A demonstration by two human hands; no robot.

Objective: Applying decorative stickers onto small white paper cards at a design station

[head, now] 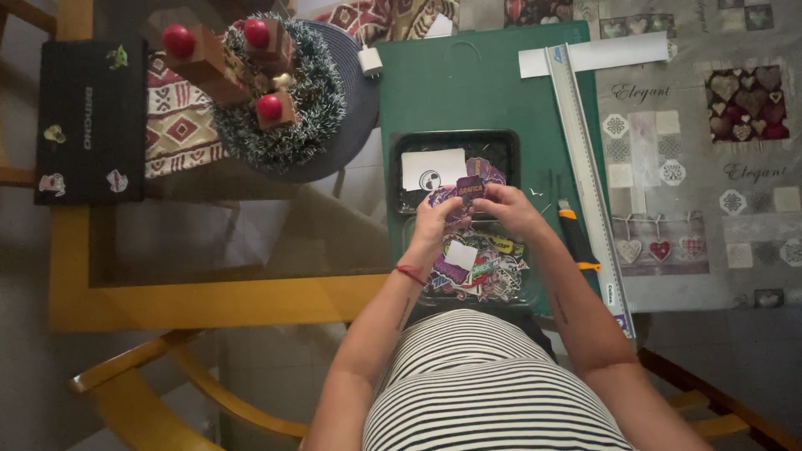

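laptop (90, 121): black, closed, far left on glass table (251, 242)
wreath (280, 92): tinsel ring with red-topped wooden blocks, behind the hands to the left
left hand (436, 219): fingers curled, pinching sticker's left edge; forearm angles up from lower left, red cord at wrist
sticker (470, 190): purple, held over black tray (455, 150), long axis left-right, face toward camera
right hand (511, 209): closed on sticker's right edge, forearm comes from lower right
knife (576, 238): orange-black cutter on green mat (468, 83), just right of tray
ruler (589, 175): long metal, runs near-to-far
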